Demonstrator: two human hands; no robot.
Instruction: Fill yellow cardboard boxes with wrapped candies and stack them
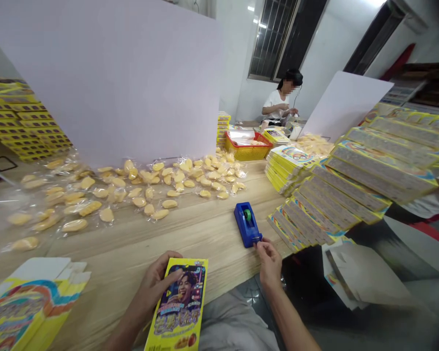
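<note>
Fingers of the left hand grip a yellow box, the thumb laid flat over the printed front and the rest curled round its left edge. That box is held at the near edge of the wooden table, front turned up, its lower end over the person's lap. The right hand is at the near end of a blue tape dispenser (a green roll shows in it), thumb and forefinger drawn narrow there — whether they are closed on any tape is too small to tell.

Beyond the hands, pale yellow pieces in clear wrappers lie scattered across the table, up to the foot of a tall white board. At the lower left are yellow cartons with white flaps sticking out. Leaning stacks of printed boxes line the right side; more yellow boxes are piled at far left, partly behind the board. Farther back stands a red and yellow basket with clear film in it — and past that, a co-worker in a white top is seated near the wall, hands raised in front.
</note>
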